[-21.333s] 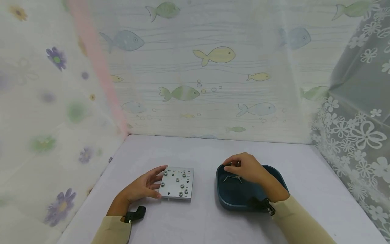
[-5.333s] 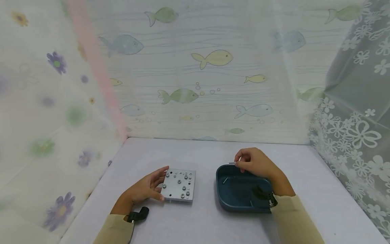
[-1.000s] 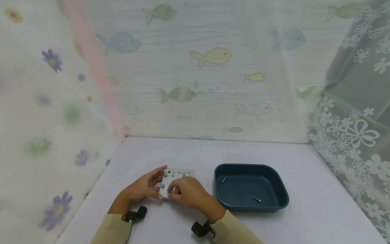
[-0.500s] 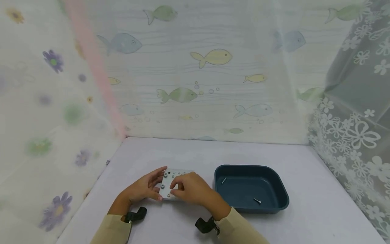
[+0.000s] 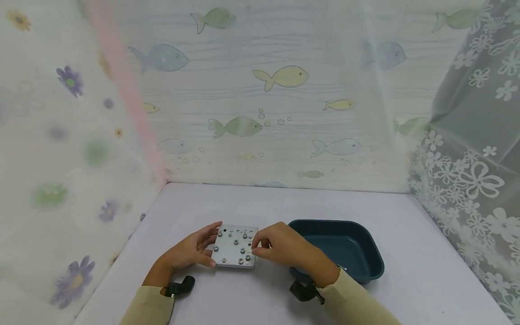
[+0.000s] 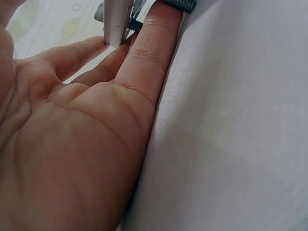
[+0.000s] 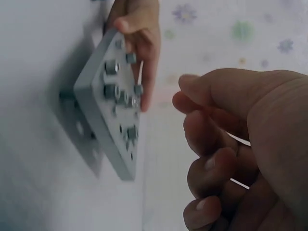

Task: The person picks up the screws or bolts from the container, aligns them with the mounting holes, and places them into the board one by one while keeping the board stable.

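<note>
Plate (image 5: 229, 251), square, screws (image 5: 236, 242) standing in it; head view: toward the left edge of the bench (image 5: 227, 203), left of the blue tray (image 5: 337, 246), its left side gripped by the left hand (image 5: 192, 249), right hand (image 5: 282, 246) at its right side. Left wrist: fingers at the plate's edge. Right wrist: fingers curled, nothing seen held, plate apart.

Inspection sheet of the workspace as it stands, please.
Surface: white tabletop.
Job's things: metal plate with bolts standing in it, raised off the tabletop; blue tray, partly hidden by the right forearm, one loose bolt visible inside.
Clutter: dark speck on the tabletop, near right.
Hands: left hand grips the plate's left side; right hand is near its right edge, nothing seen in it.
Cables: nothing seen.
Surroundings: fish-print curtain behind, flower-print curtain left, grey floral sheet right.
</note>
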`<state>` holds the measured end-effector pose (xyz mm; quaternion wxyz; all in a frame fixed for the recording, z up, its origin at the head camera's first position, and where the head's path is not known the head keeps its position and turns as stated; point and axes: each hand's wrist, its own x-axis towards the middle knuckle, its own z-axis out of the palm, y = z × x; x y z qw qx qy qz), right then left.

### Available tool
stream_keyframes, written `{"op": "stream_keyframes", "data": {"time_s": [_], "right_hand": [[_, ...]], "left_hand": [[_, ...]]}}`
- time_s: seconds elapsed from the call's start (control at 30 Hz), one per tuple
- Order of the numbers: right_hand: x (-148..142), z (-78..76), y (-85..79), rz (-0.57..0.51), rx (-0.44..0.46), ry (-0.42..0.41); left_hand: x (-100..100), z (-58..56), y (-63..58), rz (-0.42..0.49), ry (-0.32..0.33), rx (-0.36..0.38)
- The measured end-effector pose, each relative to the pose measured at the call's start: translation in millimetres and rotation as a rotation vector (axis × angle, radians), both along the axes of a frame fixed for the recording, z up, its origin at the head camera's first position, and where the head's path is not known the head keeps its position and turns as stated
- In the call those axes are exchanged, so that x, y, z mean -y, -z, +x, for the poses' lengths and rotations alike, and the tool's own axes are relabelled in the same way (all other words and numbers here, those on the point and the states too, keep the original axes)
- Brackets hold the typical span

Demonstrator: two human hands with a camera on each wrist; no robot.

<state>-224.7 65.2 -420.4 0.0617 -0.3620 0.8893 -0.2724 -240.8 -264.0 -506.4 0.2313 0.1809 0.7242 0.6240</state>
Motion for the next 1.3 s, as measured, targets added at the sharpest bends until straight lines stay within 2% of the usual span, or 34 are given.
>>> {"op": "stream_keyframes", "data": {"time_s": [0.27,0.5,0.73,1.1,1.3], "right_hand": [[-48.7,-6.1,-10.0,-0.026,0.088,0.012],[-94.0,-18.0,-10.8,-0.01,0.118,0.0],[-127.2,-31.3,-11.0,-0.006,0.18,0.007],[-141.3,-58.8,10.3,0.015,0.209,-0.003],[-137.8,-68.8,20.3,0.013,0.29,-0.018]], "left_hand": [[-1.9,0.3,-2.4,-0.005,-0.014,0.015],[-1.3,0.2,-2.2,-0.015,-0.027,0.019],[0.5,0.2,-2.7,-0.017,-0.022,0.009],[-0.2,0.2,-1.1,-0.028,-0.039,0.02],[-1.6,2.4,-3.6,-0.027,-0.044,0.019]]}}
